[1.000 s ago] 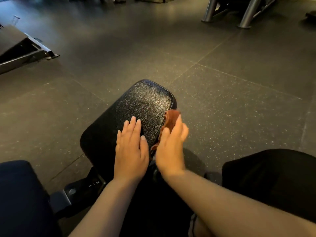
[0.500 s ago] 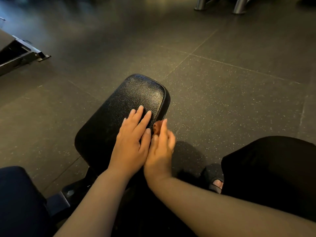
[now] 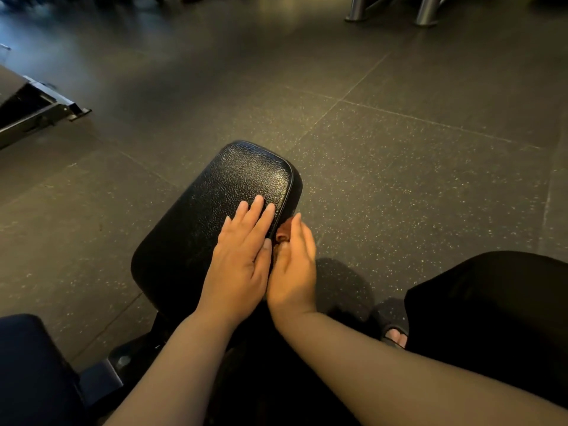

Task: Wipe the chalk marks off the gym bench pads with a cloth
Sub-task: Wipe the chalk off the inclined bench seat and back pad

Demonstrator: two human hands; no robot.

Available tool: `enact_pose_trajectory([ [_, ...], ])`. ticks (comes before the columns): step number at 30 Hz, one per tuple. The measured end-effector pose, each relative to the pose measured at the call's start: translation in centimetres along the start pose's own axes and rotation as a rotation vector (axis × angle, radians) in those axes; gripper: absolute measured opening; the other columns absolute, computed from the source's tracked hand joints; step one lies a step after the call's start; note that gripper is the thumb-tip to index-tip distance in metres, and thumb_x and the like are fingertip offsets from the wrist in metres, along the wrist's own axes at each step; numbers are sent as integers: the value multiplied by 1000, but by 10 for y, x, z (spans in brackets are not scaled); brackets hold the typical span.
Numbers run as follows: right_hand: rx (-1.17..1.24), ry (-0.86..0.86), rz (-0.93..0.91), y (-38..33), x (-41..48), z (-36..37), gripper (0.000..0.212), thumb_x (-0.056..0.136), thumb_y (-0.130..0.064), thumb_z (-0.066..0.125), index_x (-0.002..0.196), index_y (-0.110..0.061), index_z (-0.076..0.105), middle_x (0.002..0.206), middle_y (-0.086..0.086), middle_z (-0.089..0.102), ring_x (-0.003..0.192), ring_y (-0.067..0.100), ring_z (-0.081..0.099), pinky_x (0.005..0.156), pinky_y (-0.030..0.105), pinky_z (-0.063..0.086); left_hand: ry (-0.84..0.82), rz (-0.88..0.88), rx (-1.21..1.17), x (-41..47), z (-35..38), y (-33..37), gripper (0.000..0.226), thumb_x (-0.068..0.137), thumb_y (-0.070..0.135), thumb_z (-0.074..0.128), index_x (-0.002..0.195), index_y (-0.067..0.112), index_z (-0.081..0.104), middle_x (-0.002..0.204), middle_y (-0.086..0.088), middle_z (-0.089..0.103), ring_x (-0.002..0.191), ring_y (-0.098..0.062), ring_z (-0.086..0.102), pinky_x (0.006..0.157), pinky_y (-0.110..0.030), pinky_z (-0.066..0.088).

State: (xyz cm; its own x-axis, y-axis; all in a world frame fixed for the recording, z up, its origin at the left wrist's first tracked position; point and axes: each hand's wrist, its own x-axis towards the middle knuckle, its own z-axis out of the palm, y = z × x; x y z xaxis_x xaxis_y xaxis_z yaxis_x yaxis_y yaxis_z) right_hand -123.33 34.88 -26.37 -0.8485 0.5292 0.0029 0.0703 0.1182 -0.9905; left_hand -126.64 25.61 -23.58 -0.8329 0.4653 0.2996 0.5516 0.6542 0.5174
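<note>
Right hand (image 3: 293,269) had slid back along the right edge of the bench pad (image 3: 239,186), pinching the mostly hidden rust-brown cloth (image 3: 282,234) against it between thumb and near-straight fingers. Left hand (image 3: 241,262) lay flat on the pad's top, fingers extended.

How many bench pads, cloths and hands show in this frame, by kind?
Bench pads: 2, the textured black pad at centre and the dark pad at lower left
Cloths: 1, the brown cloth
Hands: 2, the left hand and the right hand
Total: 5
</note>
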Motion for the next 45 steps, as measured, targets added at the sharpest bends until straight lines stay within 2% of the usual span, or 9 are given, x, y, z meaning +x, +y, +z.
enact_pose_trajectory([
  [5, 104, -14, 84, -5, 14, -3, 53, 109, -23, 32, 159, -35, 16, 165, -8, 15, 146, 3, 23, 114, 16, 17, 5, -37, -6, -1, 1, 7, 54, 103, 27, 36, 156, 30, 28, 165, 15, 14, 153, -3, 1, 126, -40, 4],
  [10, 166, 7, 40, -2, -28, 9, 70, 87, -77, 49, 148, -44, 41, 151, -9, 48, 135, 0, 46, 117, 34, 35, 3, -32, -7, 9, -4, 12, 54, 101, 29, 38, 155, 29, 32, 165, 15, 14, 152, -1, 2, 125, -36, 6],
  [16, 274, 43, 122, -25, 27, -1, 54, 109, -18, 29, 159, -35, 13, 152, -23, 12, 129, -23, 14, 92, -12, 11, 3, -7, -25, 19, -1, 8, 54, 102, 29, 36, 155, 34, 27, 164, 20, 11, 152, -1, 2, 125, -38, 6],
  [22, 227, 30, 81, -6, -33, 11, 50, 108, -24, 33, 146, -51, 13, 153, -29, 13, 126, -33, 20, 107, -1, 22, 14, 6, -88, 19, -2, 7, 52, 103, 28, 38, 154, 35, 29, 164, 22, 14, 152, -3, 6, 125, -45, 9],
  [26, 165, -4, 101, -13, -6, 8, 54, 107, -10, 32, 155, -31, 17, 160, -15, 14, 120, -41, 10, 97, -9, 10, 16, -9, -165, 22, -2, 4, 52, 101, 24, 41, 152, 34, 34, 163, 20, 17, 152, -3, 7, 126, -45, 7],
  [29, 89, -21, 77, -15, 14, 0, 56, 108, -14, 31, 158, -33, 15, 164, -12, 12, 132, -23, 10, 92, -12, 6, -14, -9, -158, 19, -4, 2, 53, 102, 20, 41, 153, 34, 31, 163, 19, 15, 152, -2, 4, 126, -40, 3],
  [34, 95, -62, 50, -1, -40, 5, 52, 108, -20, 33, 151, -38, 10, 165, -5, 12, 133, -29, 12, 103, -5, 12, -20, -17, -175, 12, -6, 2, 52, 105, 16, 42, 154, 31, 32, 164, 19, 15, 152, -1, 3, 126, -39, 2],
  [40, 7, 22, 16, -12, 28, -2, 56, 107, -9, 31, 159, -23, 17, 166, 2, 16, 149, 4, 16, 109, 2, 9, -11, 7, -154, 8, -4, -3, 54, 101, 17, 41, 154, 27, 33, 164, 14, 17, 153, -4, 5, 126, -38, 3],
  [45, 60, -13, -6, -10, -17, 4, 55, 108, -12, 31, 159, -21, 14, 163, -7, 13, 133, -29, 9, 101, -8, 8, -16, -1, -130, -5, -5, -2, 53, 103, 19, 40, 154, 27, 32, 164, 14, 17, 153, -4, 5, 126, -39, 4],
])
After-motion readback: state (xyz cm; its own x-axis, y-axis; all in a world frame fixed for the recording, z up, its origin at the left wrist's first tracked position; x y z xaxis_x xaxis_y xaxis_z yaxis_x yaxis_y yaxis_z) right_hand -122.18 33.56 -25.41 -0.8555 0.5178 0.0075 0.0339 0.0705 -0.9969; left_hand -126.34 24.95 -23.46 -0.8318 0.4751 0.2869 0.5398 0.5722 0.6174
